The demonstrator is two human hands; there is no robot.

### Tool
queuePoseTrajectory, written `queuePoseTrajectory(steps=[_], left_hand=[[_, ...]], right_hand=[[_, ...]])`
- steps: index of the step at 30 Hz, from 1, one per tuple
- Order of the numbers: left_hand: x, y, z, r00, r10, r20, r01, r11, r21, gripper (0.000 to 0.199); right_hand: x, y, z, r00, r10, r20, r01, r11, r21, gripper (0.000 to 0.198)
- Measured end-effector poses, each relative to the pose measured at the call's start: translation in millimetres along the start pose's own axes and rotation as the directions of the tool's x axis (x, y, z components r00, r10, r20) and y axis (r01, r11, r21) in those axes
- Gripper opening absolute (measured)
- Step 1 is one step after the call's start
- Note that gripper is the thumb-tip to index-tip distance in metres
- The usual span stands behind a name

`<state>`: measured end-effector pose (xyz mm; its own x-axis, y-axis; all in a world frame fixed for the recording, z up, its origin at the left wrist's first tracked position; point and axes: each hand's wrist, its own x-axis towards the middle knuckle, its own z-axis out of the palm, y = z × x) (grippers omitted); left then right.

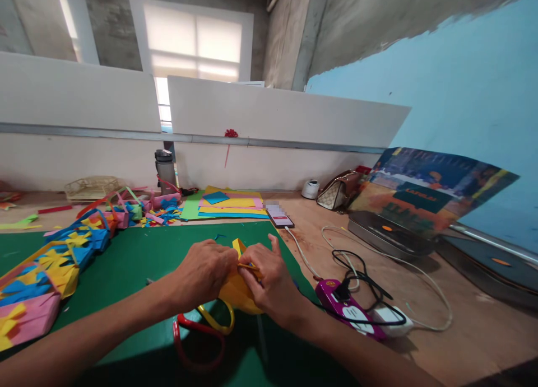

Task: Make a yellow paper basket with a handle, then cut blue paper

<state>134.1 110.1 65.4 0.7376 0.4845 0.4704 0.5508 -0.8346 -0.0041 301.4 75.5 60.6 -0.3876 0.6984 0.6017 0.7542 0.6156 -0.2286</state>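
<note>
A folded piece of yellow paper (239, 293) is held between my two hands above the green mat (138, 252). My left hand (210, 269) closes on its left side, with the fingertips partly hidden. On the other side my right hand (269, 278) pinches a folded edge between thumb and fingers, one finger raised. Just below the paper lies a pair of scissors (199, 342) with one red and one yellow handle loop; the blades are out of sight under my left hand.
Paper baskets with cut paper (59, 258) line the left side. Coloured sheets (227, 208) and a phone (279, 215) lie behind the mat. A purple power strip (348, 308) with cables is at right, before a dark case (386, 236). A bottle (165, 171) stands at back.
</note>
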Motion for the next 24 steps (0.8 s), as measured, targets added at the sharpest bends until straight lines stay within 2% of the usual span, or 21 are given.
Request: queuePoseTrajectory(steps=[5, 8, 11, 14, 16, 17, 20, 24], left_hand=[[1, -5, -1, 0.996, -0.064, -0.068, 0.065, 0.998, 0.007, 0.021], [1, -15, -2, 0.981, -0.156, -0.118, 0.153, 0.988, -0.035, 0.025], [3, -29, -6, 0.939, -0.282, -0.197, 0.259, 0.956, -0.136, 0.025], [5, -44, -9, 0.88, -0.393, -0.266, 0.325, 0.908, -0.265, 0.02], [7, -52, -10, 0.845, -0.447, -0.292, 0.351, 0.877, -0.328, 0.019], [7, -56, -10, 0.83, -0.47, -0.3, 0.363, 0.864, -0.35, 0.019], [8, -65, -9, 0.796, -0.521, -0.308, 0.392, 0.831, -0.394, 0.019], [8, -74, -5, 0.765, -0.565, -0.31, 0.419, 0.801, -0.427, 0.02]], right_hand=[[0, 5, 2, 0.999, 0.031, 0.016, -0.032, 0.999, 0.021, 0.003], [3, 5, 1, 0.996, 0.076, -0.037, -0.075, 0.996, 0.042, 0.012], [19, 5, -5, 0.992, 0.098, -0.08, -0.093, 0.994, 0.062, 0.023], [54, 16, -15, 0.987, 0.144, -0.067, -0.14, 0.988, 0.064, 0.027], [85, 36, -21, 0.974, 0.226, -0.016, -0.225, 0.974, 0.013, 0.028], [101, 49, -23, 0.955, 0.296, 0.012, -0.295, 0.953, -0.072, 0.028], [139, 100, -25, 0.921, 0.386, 0.053, -0.371, 0.91, -0.183, 0.029], [156, 165, -17, 0.838, 0.514, 0.185, -0.428, 0.828, -0.361, 0.028]])
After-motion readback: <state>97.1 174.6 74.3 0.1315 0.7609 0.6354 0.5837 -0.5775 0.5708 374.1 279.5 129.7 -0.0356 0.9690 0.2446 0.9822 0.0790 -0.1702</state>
